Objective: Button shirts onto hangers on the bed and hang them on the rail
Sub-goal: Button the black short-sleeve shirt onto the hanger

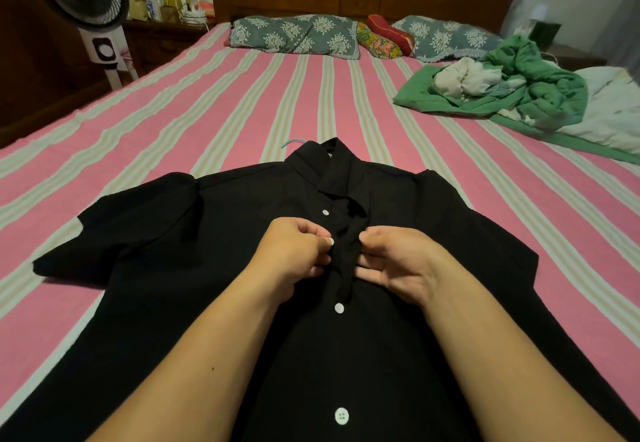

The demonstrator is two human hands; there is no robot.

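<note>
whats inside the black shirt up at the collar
A light blue hanger hook sticks out behind the collar of the black shirt. The rest of the hanger is covered by the fabric, so its shape cannot be seen.

Both forearms reach forward over the black shirt (214, 268). Left hand (294, 254) and right hand (398, 261), fingers curled, pinch its placket from either side.

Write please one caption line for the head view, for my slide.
Both hands, left hand and right hand, pinch the black shirt placket at a button, on the striped bed.
</note>
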